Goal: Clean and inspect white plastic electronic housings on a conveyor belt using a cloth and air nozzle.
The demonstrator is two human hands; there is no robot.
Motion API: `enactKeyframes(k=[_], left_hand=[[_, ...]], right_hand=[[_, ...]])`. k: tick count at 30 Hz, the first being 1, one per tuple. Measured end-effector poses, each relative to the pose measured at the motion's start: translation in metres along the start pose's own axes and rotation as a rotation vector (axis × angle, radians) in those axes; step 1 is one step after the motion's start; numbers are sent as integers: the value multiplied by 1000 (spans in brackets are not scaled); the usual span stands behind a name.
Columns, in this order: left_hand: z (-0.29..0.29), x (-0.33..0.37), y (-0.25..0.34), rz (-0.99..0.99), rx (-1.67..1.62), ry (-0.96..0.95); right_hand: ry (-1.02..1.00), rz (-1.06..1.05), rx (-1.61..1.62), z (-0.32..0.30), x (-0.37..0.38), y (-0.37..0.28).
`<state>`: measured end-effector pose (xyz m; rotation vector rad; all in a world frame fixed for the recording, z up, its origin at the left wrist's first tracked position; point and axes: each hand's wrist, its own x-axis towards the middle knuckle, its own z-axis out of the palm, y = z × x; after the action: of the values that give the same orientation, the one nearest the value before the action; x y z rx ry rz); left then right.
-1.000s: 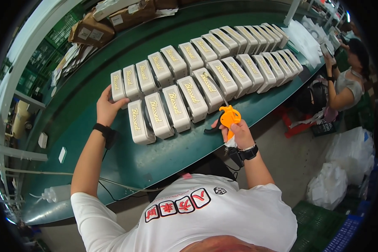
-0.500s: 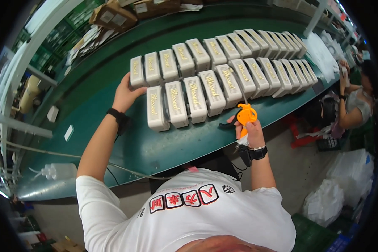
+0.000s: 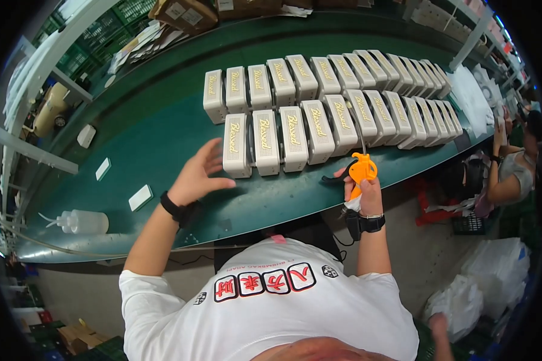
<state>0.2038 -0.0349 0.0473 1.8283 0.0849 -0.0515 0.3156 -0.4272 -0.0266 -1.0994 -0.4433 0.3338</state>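
Note:
Two slanting rows of upright cream plastic cases with gold lettering stand on the green workbench point(image 3: 162, 126). My left hand point(image 3: 200, 171) is open beside the nearest-left case point(image 3: 236, 145), thumb and fingers spread around its left end. Whether a fingertip touches the case I cannot tell. At the near edge of the bench, my right hand point(image 3: 365, 195) grips an orange air blow gun point(image 3: 364, 169) with a black trigger lever. Its thin metal nozzle points up at the front-row cases. Behind that row, the far row's leftmost case point(image 3: 214, 95) stands apart from my hands.
Left on the bench lie small white rectangular pieces point(image 3: 141, 197) and a clear squeeze bottle point(image 3: 85, 221). Cardboard boxes point(image 3: 183, 15) line the back. At the right are white sheets point(image 3: 471, 99), a seated co-worker point(image 3: 512, 171) and plastic bags point(image 3: 494, 271).
My left hand has left the far row's left end and come nearer, opening beside the front row. The blow gun stays in my right hand. The whole view has shifted slightly.

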Motion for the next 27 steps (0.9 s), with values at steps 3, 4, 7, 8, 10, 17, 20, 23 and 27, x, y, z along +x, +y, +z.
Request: enactKeyframes(k=[3,4,7,8,10,17,20,23,27], left_hand=[[36,-2,4,21,-41,90],[43,-1,5,33,-62,133],[51,3,7,67,39,196],[53,3,8,83,90,232],[59,2,9,88,95,250],[70,3,10,90,144,305],[72,2,8,111,176,349],[77,1,10,95,197,331],[67,-7,16,82,49,245]], right_hand=[[44,7,-28,3,0,-1],[25,5,-13,1,0,-1],[-15,0,16,-1,-1,-1],[-10,3,21,-1,-1,0],[0,9,31,0,-1,0],[56,1,-6,6,0,2],[55,-6,-11,7,1,5],[18,-8,-3,7,3,10],[48,-20,-35,2,-1,16]])
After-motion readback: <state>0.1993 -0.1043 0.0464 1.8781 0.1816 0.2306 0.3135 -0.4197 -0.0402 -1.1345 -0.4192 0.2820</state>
